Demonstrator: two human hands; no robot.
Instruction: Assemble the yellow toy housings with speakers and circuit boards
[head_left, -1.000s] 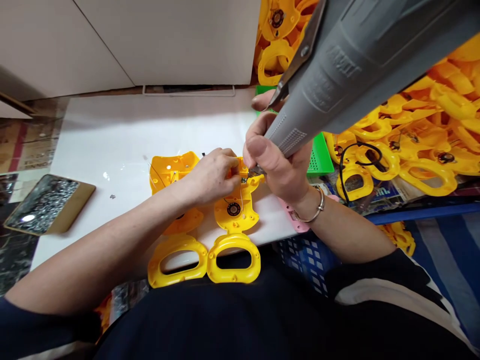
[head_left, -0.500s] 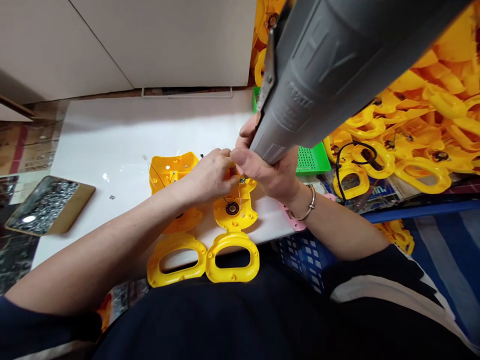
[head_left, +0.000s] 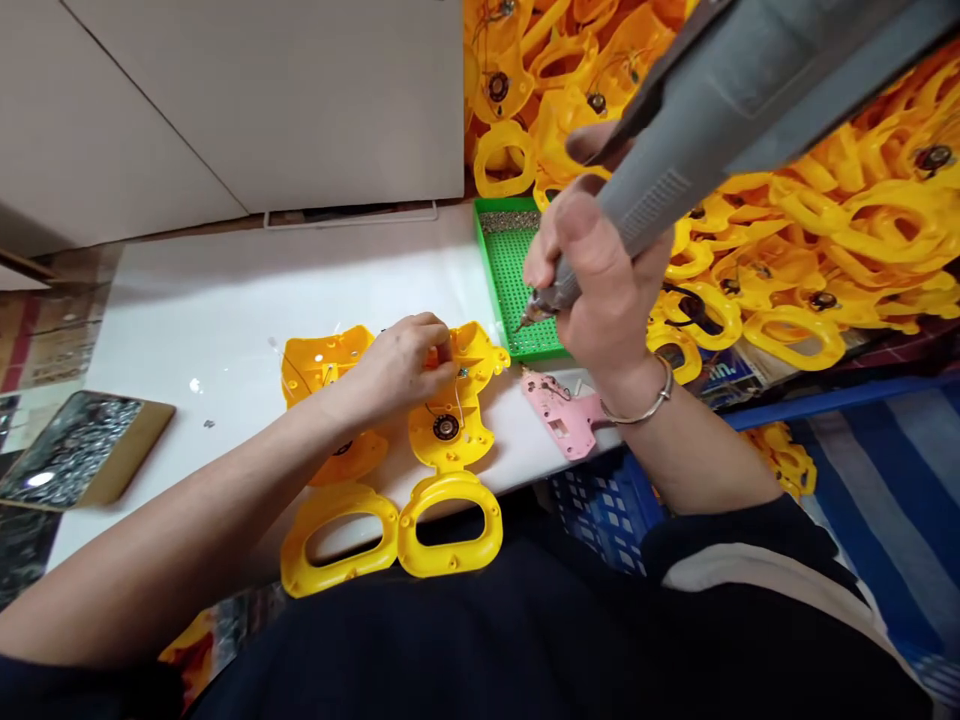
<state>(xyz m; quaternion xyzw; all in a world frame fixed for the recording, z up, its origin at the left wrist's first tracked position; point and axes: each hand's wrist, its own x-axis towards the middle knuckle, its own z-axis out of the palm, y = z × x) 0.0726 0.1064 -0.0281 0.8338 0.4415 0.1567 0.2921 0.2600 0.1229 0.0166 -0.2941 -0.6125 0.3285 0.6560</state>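
Note:
My right hand (head_left: 611, 270) is wrapped round a grey electric screwdriver (head_left: 660, 190), its tip pointing down over the green basket (head_left: 491, 290). A yellow plastic shell half (head_left: 472, 440) with a round speaker (head_left: 445, 427), thin wires and a small circuit board lies open side up on the white table. My left hand (head_left: 409, 365) has its fingers curled closed on that shell's upper left edge; the fingertips are partly hidden. Under my left forearm sits a second yellow shell half (head_left: 300, 365), also wired. Both loop handles stick out past the table's front edge towards my body.
A pink plastic part (head_left: 566, 415) lies right of the shells. Small metal screws (head_left: 517, 222) fill the basket's far end. At left is a tray of metal pieces (head_left: 82, 435). Many yellow shells (head_left: 840, 230) are heaped at right. A blue crate (head_left: 607, 510) stands below the table edge.
My right hand has lifted the screwdriver away from the shell, up and to the right, over the green basket. My left hand has stayed at the shell. The view has shifted slightly right.

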